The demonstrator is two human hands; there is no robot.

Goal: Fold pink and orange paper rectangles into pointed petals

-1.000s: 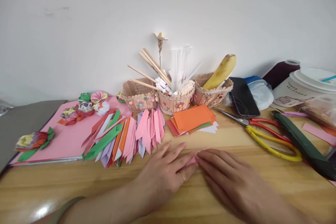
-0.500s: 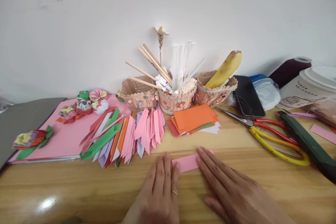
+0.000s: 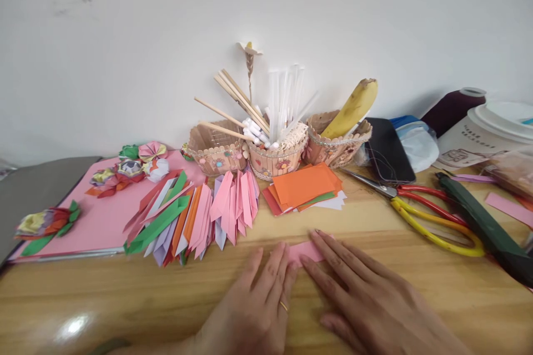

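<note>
A narrow pink paper strip (image 3: 306, 253) lies flat on the wooden table, partly covered at both ends by my hands. My left hand (image 3: 260, 302) rests on its left end, fingers stretched out, a gold ring on one finger. Across the right end lie the extended fingers of my right hand (image 3: 364, 288), pressing the paper down. Just beyond is a stack of orange, red, green and white paper pieces (image 3: 306, 186). To the left sit many folded paper pieces (image 3: 187, 216) in pink, green, orange, purple and white.
Decorated baskets (image 3: 219, 158) stand along the wall, with sticks, white tubes and a banana (image 3: 352, 108). Scissors (image 3: 437, 222), a dark green cutter (image 3: 487, 227), a phone (image 3: 389, 150) and a lidded cup (image 3: 478, 138) are at right. Folded paper flowers (image 3: 129, 172) rest on pink sheets at left.
My left hand has slid right along the strip, closer to my right hand, covering more of the paper. My right hand's fingers have spread slightly. The view has shifted a little.
</note>
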